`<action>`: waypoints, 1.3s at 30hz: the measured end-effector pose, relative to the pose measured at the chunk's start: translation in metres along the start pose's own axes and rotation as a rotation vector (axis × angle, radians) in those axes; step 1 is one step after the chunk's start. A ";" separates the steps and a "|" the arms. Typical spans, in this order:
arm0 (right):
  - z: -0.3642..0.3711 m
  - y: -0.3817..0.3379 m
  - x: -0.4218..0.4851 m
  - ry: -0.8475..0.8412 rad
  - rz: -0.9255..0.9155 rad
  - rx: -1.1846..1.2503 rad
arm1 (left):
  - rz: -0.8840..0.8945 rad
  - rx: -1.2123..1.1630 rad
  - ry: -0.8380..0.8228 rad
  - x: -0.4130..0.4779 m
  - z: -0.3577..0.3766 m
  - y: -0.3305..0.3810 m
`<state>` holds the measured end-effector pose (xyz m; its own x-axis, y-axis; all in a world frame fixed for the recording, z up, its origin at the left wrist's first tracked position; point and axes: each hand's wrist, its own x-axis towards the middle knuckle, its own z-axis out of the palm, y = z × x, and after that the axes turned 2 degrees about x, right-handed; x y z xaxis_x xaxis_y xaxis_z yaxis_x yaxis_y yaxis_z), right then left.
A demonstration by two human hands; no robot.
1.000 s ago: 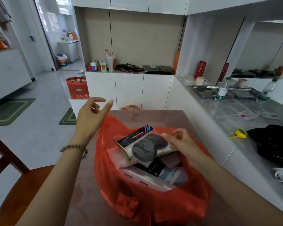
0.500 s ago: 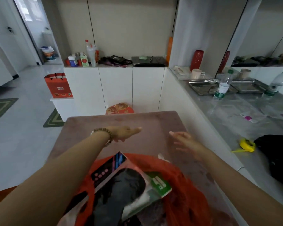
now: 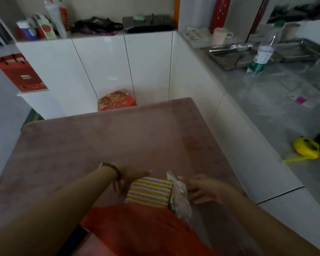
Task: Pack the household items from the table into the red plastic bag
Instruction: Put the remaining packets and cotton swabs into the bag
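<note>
Both hands moved in from hovering over bare surface; now they flank two items just beyond the bag (image 3: 137, 228), which weren't in view half a second ago. View is also lower and closer, and blurred.

Left hand (image 3: 129, 180): fingers loosely spread, thumb out over the far edge of the striped pack (image 3: 150, 191), fingers down its left side. Touching or nearly, no closed grip visible. Right hand (image 3: 203, 189): fingers straight and spread, tips at the clear packet (image 3: 179, 196), not pinching it yet. Packet lies against the pack's right edge. Both sit on the surface (image 3: 100, 137) touching the bag's far rim, not inside.

Step, as judged: gather the last two items and lift them in. To do it well: squeeze both together between the palms as one bundle, clamping the slippery packet against the pack. Lift clear of the rim before pulling back, or the film drags. Bag mouth is out of view, so check it's open before dropping.
</note>
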<state>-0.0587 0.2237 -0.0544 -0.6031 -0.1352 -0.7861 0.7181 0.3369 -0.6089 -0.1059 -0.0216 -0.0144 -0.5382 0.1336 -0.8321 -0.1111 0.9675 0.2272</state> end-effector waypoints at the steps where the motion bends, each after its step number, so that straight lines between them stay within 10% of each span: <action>1: 0.002 0.000 0.004 0.025 -0.016 -0.034 | 0.022 0.021 0.022 0.007 0.003 -0.001; 17: 0.001 -0.024 0.041 0.294 -0.367 0.140 | 0.177 -0.184 0.589 0.047 0.010 -0.004; 23: 0.001 -0.008 0.037 0.250 -0.358 -0.361 | 0.251 -0.623 0.427 0.034 -0.006 -0.015; 33: -0.006 -0.066 -0.107 0.278 -0.569 0.578 | 0.452 -1.209 0.368 -0.090 -0.042 0.021; 39: 0.041 -0.091 -0.204 0.072 -0.760 0.481 | 0.642 -1.244 0.314 -0.204 -0.018 0.038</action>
<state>0.0133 0.1828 0.1571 -0.9831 -0.0983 -0.1546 0.1747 -0.2480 -0.9529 -0.0150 -0.0159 0.1729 -0.9152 0.2567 -0.3106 -0.3396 -0.0767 0.9374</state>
